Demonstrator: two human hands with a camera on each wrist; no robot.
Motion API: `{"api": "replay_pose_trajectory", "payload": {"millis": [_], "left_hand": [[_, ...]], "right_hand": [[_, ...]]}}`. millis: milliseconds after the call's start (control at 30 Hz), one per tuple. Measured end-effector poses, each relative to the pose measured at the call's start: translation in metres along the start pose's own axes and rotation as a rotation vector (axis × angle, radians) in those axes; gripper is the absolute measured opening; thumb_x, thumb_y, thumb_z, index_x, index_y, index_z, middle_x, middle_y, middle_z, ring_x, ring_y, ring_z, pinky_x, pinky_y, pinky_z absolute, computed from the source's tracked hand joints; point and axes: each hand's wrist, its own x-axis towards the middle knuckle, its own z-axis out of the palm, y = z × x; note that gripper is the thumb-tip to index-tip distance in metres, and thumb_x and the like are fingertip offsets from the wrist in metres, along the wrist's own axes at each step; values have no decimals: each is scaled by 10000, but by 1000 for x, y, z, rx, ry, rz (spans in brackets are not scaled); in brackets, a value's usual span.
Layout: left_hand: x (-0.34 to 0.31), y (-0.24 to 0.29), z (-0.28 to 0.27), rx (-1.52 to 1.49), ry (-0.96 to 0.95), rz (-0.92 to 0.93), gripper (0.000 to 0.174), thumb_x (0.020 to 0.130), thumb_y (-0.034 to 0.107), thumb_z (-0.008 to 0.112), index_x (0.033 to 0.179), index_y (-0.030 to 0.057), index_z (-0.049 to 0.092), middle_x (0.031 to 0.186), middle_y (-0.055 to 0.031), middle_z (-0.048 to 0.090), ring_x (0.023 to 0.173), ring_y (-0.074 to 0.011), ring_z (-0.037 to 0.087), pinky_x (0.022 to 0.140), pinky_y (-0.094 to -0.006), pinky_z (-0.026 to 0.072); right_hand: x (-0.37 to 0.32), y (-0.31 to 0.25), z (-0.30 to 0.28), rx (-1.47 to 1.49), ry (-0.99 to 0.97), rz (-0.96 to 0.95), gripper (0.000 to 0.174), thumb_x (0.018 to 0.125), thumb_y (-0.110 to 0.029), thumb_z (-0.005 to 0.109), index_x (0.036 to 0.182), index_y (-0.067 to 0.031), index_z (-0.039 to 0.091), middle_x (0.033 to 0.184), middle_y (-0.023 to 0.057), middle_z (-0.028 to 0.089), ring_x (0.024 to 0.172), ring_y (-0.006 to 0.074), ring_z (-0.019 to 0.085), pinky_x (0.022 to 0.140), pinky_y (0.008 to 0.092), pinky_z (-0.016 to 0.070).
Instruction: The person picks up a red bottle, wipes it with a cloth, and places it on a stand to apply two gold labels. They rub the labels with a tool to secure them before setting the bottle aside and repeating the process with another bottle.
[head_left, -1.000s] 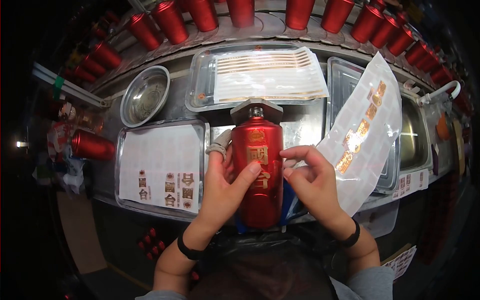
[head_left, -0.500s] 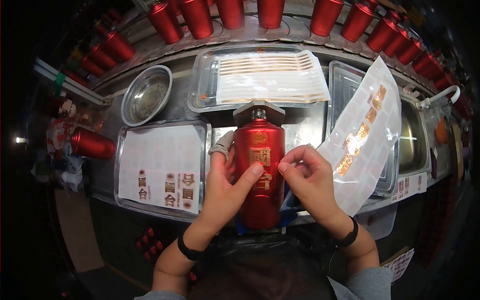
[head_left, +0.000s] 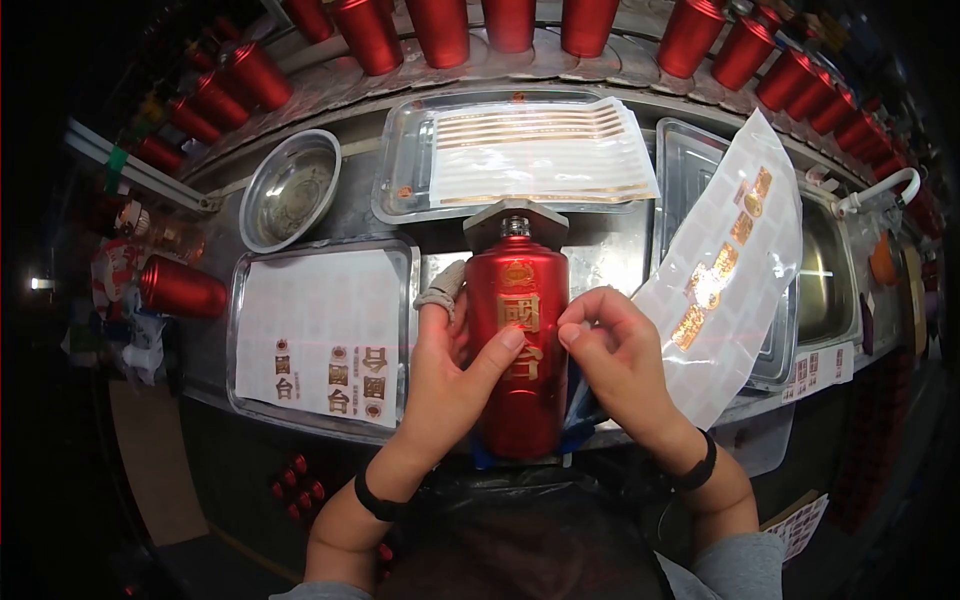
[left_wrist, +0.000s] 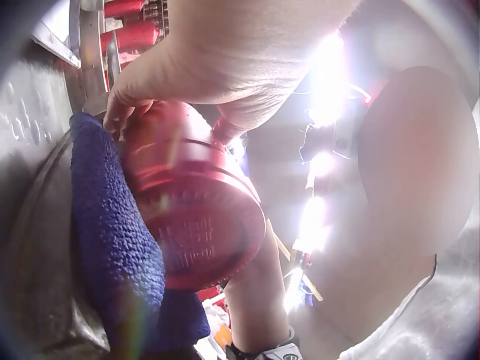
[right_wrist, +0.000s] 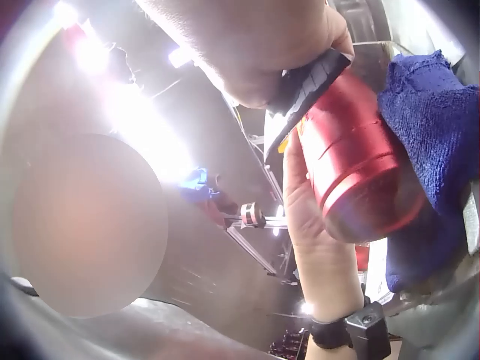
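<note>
A red bottle [head_left: 520,410] with gold characters on its front leans against a metal rest [head_left: 545,222], its bare glass neck away from me. My left hand [head_left: 445,375] grips its left side, thumb on the front by the characters; a pale cover [head_left: 443,287] wraps one finger. At the bottle's right edge, my right hand [head_left: 625,370] has thumb and index finger together. A thin, dark-looking sheet [right_wrist: 307,94] is pinched there, seen in the right wrist view alongside the bottle. A blue cloth [left_wrist: 120,225] lies under the bottle.
Left stands a tray [head_left: 412,300] with a label sheet [head_left: 315,300]. Behind are a metal bowl [head_left: 290,190] and a tray of gold-striped strips [head_left: 530,150]. A glossy sheet with gold labels [head_left: 740,220] lies right, near a sink [head_left: 830,270]. Red bottles [head_left: 510,25] line the conveyor.
My right index finger has curled in to meet the thumb at the bottle's edge. My left hand keeps its grip. Bottles on the conveyor have shifted along.
</note>
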Motion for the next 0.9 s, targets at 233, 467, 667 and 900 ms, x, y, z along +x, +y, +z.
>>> {"api": "replay_pose_trajectory", "payload": {"millis": [233,467,667,900], "left_hand": [[0,1,2,-7,-5,15,751,910,106,679,1473,-40,203,1463,-219,389,1310,-238,457,1080,-361,399],[0,3,4,8,-5,16,705,912,103,674,1452,-31,241,1436,-210,425,1290,-234,480,1068,-357,412],[0,4,5,18,-8,33,696,915,107,671,1450,-29,247,1423,-204,436,1280,-230,489,1058,-358,421],[0,3,3,30,-9,30,688,919,103,664,1448,-37,246,1427,-206,430,1278,-228,490,1063,-357,417]], "right_hand": [[2,-3,-1,-77,-5,25,88,911,-88,663,907,-31,595,695,-79,541,551,-43,395,479,150,306],[1,-1,0,-15,4,17,82,909,-80,657,882,-32,597,713,-79,542,561,-45,390,478,154,304],[2,0,1,-74,18,17,78,907,-79,653,880,-35,594,701,-81,533,563,-46,388,481,154,301],[3,8,-6,20,11,49,87,911,-90,653,906,-45,580,671,-90,511,552,-48,377,478,153,288]]}}
